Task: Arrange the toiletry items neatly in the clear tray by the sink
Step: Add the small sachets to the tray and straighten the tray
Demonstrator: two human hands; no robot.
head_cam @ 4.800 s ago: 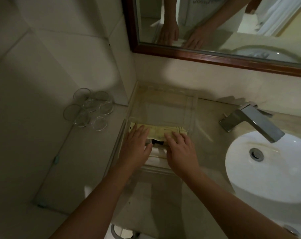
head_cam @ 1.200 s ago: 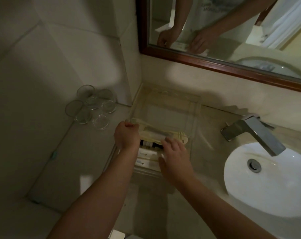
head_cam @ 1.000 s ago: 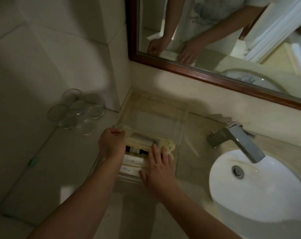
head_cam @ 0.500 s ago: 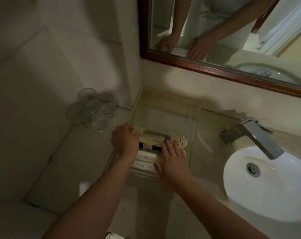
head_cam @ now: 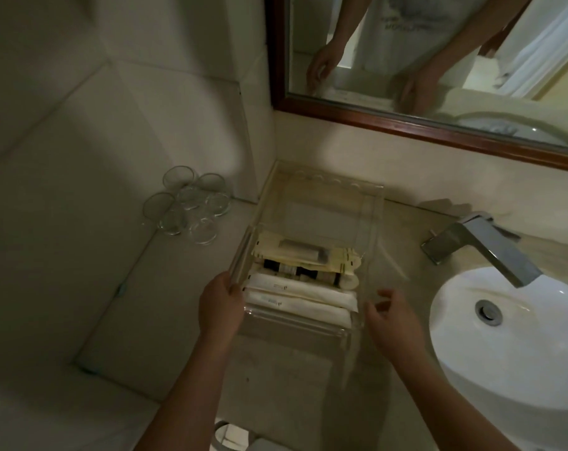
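Clear tray (head_cam: 370,203); cream packets (head_cam: 302,294); white sink (head_cam: 520,336); silver faucet (head_cam: 484,245); reddish-brown mirror frame (head_cam: 406,125)

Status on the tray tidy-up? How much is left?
Mostly done: white packets, small bottles and yellow packets lie in rows at the near end of the tray. In hand: left hand grips the tray's left wall; right hand hovers open by the right corner. Left: probably squaring the tray.
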